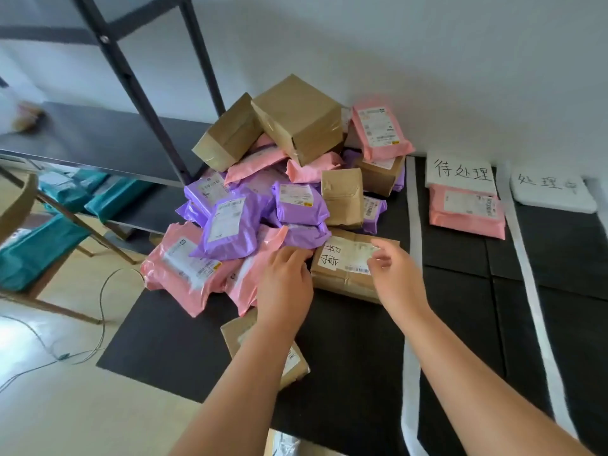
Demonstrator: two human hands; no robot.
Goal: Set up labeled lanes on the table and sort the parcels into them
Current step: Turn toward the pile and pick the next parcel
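Observation:
A heap of pink, purple and brown parcels (pixel 263 192) lies on the black table (pixel 362 357). At its front sits a flat brown parcel (pixel 345 264) with a handwritten sticker and a shipping label. My left hand (pixel 284 284) reaches to its left edge, fingers loosely bent against the pink and purple bags. My right hand (pixel 393 271) hovers over the parcel's right end, fingers curled near the label; a firm hold is not visible. Two white tape strips (pixel 415 225) (pixel 526 264) mark lanes. A white label card (pixel 460 172) heads a lane holding one pink parcel (pixel 467 209). A second label card (pixel 552 192) lies further right.
Another brown parcel (pixel 263 343) lies under my left forearm near the table's front edge. A black metal shelf rack (pixel 131 93) stands at the left, with teal bags (pixel 39 245) below it. Cables (pixel 98 307) trail across the pale floor. A white wall is behind.

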